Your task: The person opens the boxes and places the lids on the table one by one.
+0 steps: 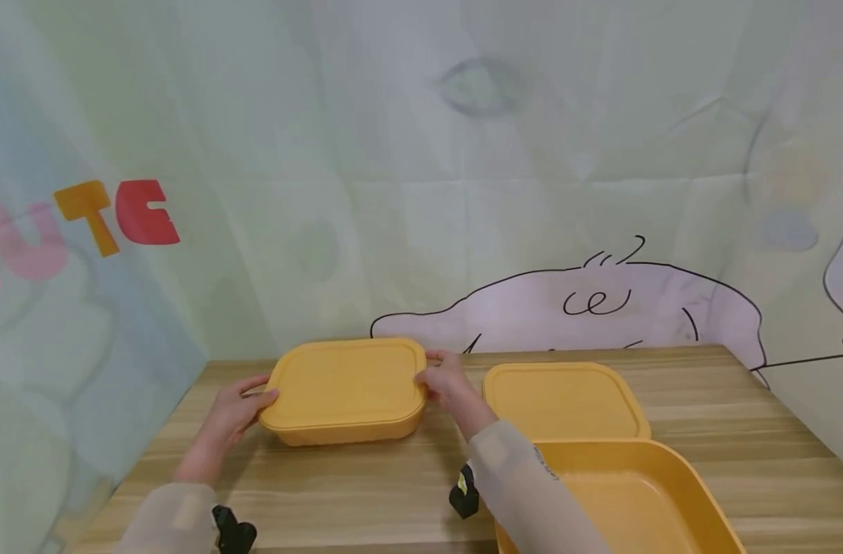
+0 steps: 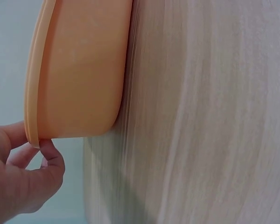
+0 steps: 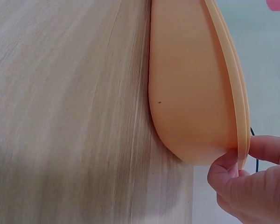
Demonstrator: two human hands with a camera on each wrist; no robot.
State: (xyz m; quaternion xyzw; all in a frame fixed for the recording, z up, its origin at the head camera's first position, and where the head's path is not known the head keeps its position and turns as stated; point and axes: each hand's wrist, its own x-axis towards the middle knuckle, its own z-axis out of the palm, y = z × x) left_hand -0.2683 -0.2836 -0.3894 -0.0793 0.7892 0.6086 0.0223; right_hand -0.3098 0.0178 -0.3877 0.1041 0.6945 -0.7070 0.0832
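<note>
A yellow lidded food container stands toward the back left of the wooden table, its lid lying over the top. My left hand pinches the rim at its left end; in the left wrist view, thumb and fingers of that hand grip the edge from above and below. At the opposite end my right hand pinches the rim too. The right wrist view has this hand with its fingers around the rim at the corner of the container. The container's base is right at the tabletop.
A second yellow lid lies to the right on the table. In front of it is a larger yellow open container, partly hidden by my right sleeve. A printed cloth hangs behind the table and along its left side.
</note>
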